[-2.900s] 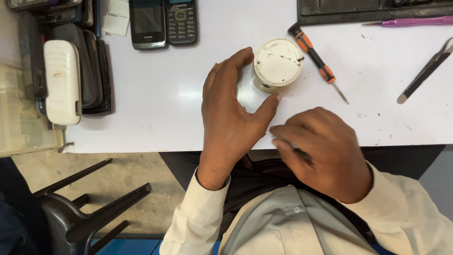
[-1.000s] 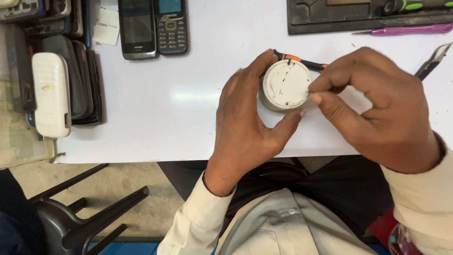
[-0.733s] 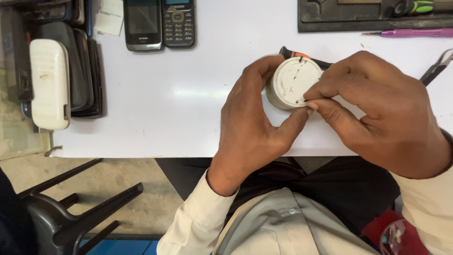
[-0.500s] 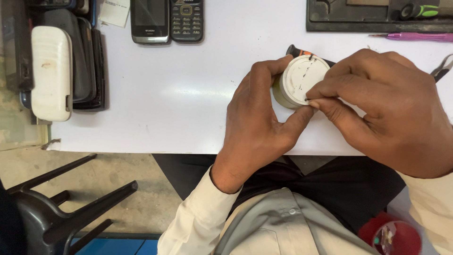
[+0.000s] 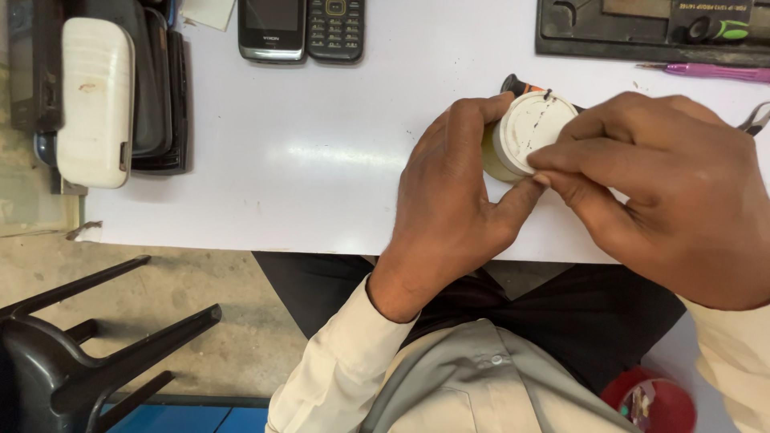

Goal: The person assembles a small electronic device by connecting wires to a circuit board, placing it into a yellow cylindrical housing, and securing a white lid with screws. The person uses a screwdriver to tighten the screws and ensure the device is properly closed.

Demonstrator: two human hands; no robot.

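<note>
Two hands meet over a small round white device [image 5: 531,132] near the front edge of the white counter [image 5: 321,160]. The left hand [image 5: 453,196] wraps its fingers and thumb around the device's side in a closed grip, tilting the pale face up. The right hand [image 5: 666,188] pinches the device's lower rim between thumb and forefinger. A screwdriver's black and orange handle [image 5: 517,82] peeks out just behind the device. Two mobile phones [image 5: 301,28] lie well apart at the counter's far edge, and a white case [image 5: 95,100] rests on dark devices at the far left.
</note>
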